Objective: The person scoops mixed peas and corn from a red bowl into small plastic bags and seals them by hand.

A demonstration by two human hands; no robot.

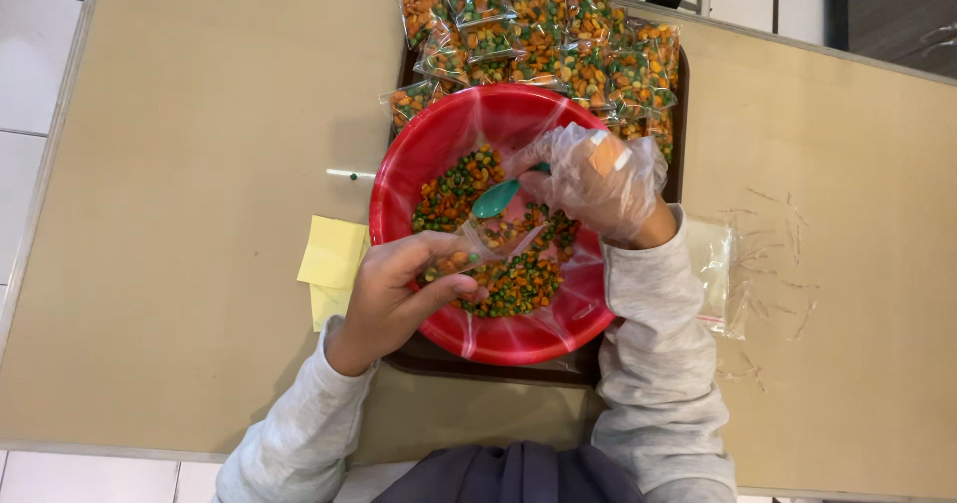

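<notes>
Over a tan table point(179, 214), the bare left hand point(399, 289) pinches a small clear bag point(478, 249) open; the gloved right hand point(598, 179) grips a green plastic spoon point(495, 199), best tipped low inside the bag's mouth.

at frame centre, gloved right hand point(601, 179) dips a green spoon point(495, 200) toward the clear bag point(477, 249) that the left hand point(399, 289) holds over the red bowl point(419, 154).

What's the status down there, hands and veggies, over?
Left hand holds small clear bag open over red bowl. Gloved right hand holds green spoon at the bag's mouth. Nothing in the way.
</notes>
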